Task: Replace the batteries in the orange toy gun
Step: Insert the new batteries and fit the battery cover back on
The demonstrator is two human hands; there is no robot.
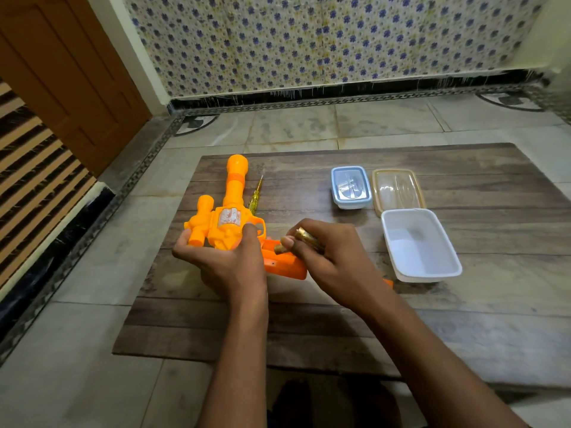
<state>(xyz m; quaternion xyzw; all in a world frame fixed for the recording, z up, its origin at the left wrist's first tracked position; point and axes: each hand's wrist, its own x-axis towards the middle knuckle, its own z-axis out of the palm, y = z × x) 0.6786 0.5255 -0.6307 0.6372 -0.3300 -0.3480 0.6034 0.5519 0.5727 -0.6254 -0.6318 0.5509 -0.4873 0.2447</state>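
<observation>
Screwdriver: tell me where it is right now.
In the head view, the yellow screwdriver lies on the wooden board, just right of the orange toy gun barrel, beyond the left hand.

The orange toy gun (230, 211) is showing as smooth, glossy moulded plastic. The batteries (304, 240) are gleaming with a gold metallic sheen. The screwdriver (255, 193) is showing a clear yellow plastic handle. The white tub (445, 273) is looking like matt plastic, its lid (398, 188) clear and shiny. The board (309, 322) is showing matt, weathered wood grain; the floor (92, 381) is looking like polished stone tile.
</observation>
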